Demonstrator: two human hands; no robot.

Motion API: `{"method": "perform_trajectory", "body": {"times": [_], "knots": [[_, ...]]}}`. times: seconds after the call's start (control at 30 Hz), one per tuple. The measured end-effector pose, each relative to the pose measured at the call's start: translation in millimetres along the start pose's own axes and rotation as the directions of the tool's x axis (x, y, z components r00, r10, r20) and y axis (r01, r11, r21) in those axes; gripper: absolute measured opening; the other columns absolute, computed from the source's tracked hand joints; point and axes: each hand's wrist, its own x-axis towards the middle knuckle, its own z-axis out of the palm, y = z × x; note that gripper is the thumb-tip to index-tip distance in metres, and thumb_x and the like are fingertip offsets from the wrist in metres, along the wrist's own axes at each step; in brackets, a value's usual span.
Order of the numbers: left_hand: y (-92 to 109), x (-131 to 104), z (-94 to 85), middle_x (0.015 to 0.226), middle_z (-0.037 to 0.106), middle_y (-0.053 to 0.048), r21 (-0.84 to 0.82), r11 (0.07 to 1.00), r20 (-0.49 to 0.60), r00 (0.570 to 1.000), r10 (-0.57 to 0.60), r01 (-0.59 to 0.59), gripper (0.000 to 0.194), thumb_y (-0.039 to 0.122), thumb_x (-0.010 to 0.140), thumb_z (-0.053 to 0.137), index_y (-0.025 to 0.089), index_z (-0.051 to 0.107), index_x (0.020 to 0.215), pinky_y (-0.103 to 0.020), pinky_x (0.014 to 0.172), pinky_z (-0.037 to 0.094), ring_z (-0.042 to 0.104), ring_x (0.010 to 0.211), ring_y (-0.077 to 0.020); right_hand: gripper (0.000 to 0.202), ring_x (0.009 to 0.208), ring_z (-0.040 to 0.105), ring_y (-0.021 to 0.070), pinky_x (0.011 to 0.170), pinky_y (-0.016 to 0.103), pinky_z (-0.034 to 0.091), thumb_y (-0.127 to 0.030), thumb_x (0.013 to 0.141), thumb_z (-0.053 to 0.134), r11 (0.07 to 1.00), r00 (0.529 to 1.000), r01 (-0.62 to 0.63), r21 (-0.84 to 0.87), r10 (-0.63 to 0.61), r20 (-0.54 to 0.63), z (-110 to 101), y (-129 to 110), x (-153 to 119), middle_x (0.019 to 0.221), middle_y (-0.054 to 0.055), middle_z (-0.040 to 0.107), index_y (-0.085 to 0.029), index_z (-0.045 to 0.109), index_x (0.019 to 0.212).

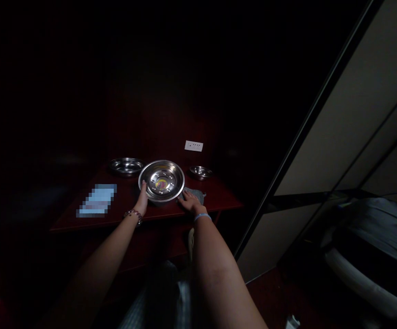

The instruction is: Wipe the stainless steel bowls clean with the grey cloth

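Observation:
A shiny steel basin [171, 179] with a yellow and red label at its centre is tilted toward me over the dark red table. My left hand [142, 201] grips its left rim, thumb on the inside. Beside its lower right edge, my right hand [189, 202] lies with fingers spread on a grey cloth [199, 195]. Behind the basin to the left stands a larger-looking steel basin [127, 167]; a small steel bowl [201, 172] is at the back right.
The dark red table [226, 201] has a blurred-out light blue item [97, 201] at its left. A white socket plate [194, 146] is on the back wall. Pale cabinet panels [335, 132] rise at the right, with a dark-grey cloth heap [380, 228] nearby.

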Motion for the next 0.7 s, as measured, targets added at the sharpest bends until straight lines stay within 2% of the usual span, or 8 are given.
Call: {"method": "perform_trajectory", "body": {"times": [0.07,0.17,0.33,0.43,0.53,0.63,0.7], "knots": [[-2.6,2.3,-1.6,0.166,0.063,-0.014,0.0,1.0,-0.05,0.998,-0.027,0.027,0.066,0.054,0.117,0.036,0.016,0.061,0.164,-0.04,0.138,0.029,0.05,0.163,-0.0239,0.07,0.173,0.03,0.0258,0.14,0.04,0.022,-0.053,0.117,0.039,1.0,0.998,0.02,0.002,-0.02,-0.056,-0.1,4.2,0.3,0.186,0.013,0.033,-0.016,0.04,0.177],[-3.8,4.0,-2.9,0.167,0.063,-0.012,-0.007,0.999,-0.05,0.998,-0.043,0.043,0.065,0.052,0.118,0.035,0.015,0.06,0.164,-0.039,0.139,0.028,0.049,0.164,-0.0227,0.059,0.163,0.045,0.0271,0.135,0.04,0.032,-0.045,0.115,0.044,1.0,0.989,0.03,-0.005,-0.031,-0.144,0.9,10.7,2.1,0.178,0.01,0.048,-0.022,0.055,0.168],[-4.6,5.9,-3.8,0.166,0.063,-0.015,-0.002,0.999,-0.04,0.999,-0.037,0.036,0.065,0.053,0.117,0.036,0.014,0.063,0.162,-0.038,0.139,0.028,0.05,0.163,-0.0238,0.052,0.154,0.055,0.0261,0.131,0.037,0.039,-0.029,0.111,0.046,1.0,0.965,0.015,-0.019,-0.02,-0.263,2.5,17.5,4.0,0.167,0.012,0.06,-0.02,0.065,0.158],[-5.6,6.4,-3.7,0.164,0.065,-0.016,-0.006,0.999,-0.055,0.998,-0.033,0.033,0.066,0.056,0.117,0.038,0.015,0.063,0.162,-0.041,0.138,0.03,0.053,0.161,-0.0259,0.054,0.155,0.054,0.0274,0.13,0.038,0.04,-0.027,0.109,0.047,0.999,0.953,-0.009,-0.04,-0.003,-0.301,0.6,16.7,2.6,0.168,0.015,0.059,-0.016,0.062,0.16],[-5.2,4.9,-2.3,0.165,0.065,-0.015,-0.016,1.0,-0.06,0.998,-0.025,0.024,0.065,0.054,0.117,0.038,0.016,0.062,0.163,-0.039,0.138,0.031,0.053,0.161,-0.0249,0.058,0.158,0.05,0.029,0.131,0.04,0.038,-0.028,0.109,0.047,0.997,0.956,-0.026,-0.072,0.004,-0.293,-1.3,11.4,2.4,0.175,0.017,0.051,-0.012,0.058,0.163],[-3.2,1.9,-0.3,0.168,0.062,-0.014,-0.017,1.0,-0.057,0.998,-0.023,0.022,0.064,0.05,0.117,0.036,0.014,0.061,0.164,-0.035,0.137,0.032,0.051,0.162,-0.0227,0.065,0.169,0.035,0.0275,0.137,0.041,0.029,-0.033,0.111,0.044,0.997,0.967,-0.005,-0.083,-0.016,-0.256,0.2,2.9,5.8,0.186,0.014,0.033,-0.012,0.043,0.173],[-1.7,-0.1,0.8,0.168,0.061,-0.014,-0.013,0.999,-0.061,0.998,-0.035,0.035,0.066,0.051,0.118,0.035,0.012,0.059,0.165,-0.034,0.136,0.032,0.051,0.162,-0.0224,0.07,0.175,0.024,0.0247,0.141,0.042,0.02,-0.038,0.114,0.038,0.997,0.983,-0.004,-0.072,-0.01,-0.185,2.9,-2.6,9.3,0.189,0.013,0.023,-0.012,0.031,0.179]]}}
